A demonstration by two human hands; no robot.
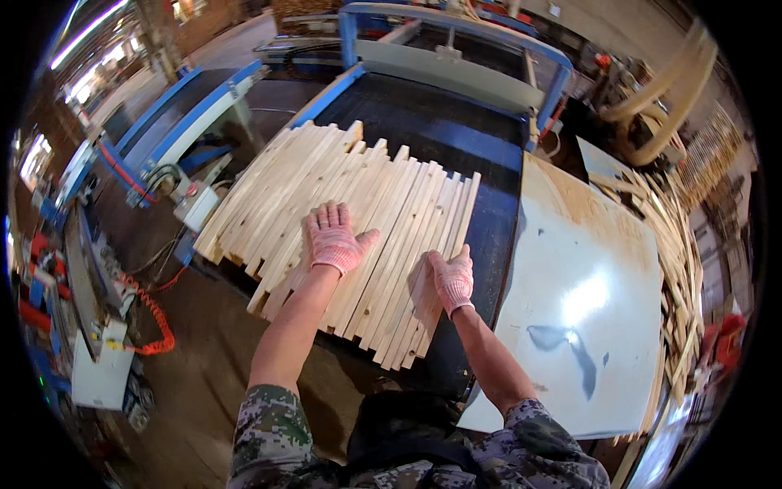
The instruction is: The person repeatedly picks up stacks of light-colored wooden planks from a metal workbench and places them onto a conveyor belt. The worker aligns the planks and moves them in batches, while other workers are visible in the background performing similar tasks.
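While the left hand lies palm down on a broad layer of pale wooden strips, its fingers point toward the far side, a little parted, with the thumb out wide to the right. The right hand rests at the right edge of the layer, its thumb on the wood; the fingers are partly hidden, so I cannot tell whether they grip the outermost strip or only press against it. Both hands wear pink-and-white knitted gloves, below the camouflage sleeves.

The strips lie side by side on a black worktop, running from near left to far right, their ends uneven at the near and far sides. Some show dark knots. Farther off, a blue frame with a grey crossbar spans the worktop.

To the right, just beside the worktop, lies a pale, shiny panel with a brown stain toward its far end. Beyond its right edge is a heap of thin wood pieces. On the left, an orange coiled hose hangs near other machinery.
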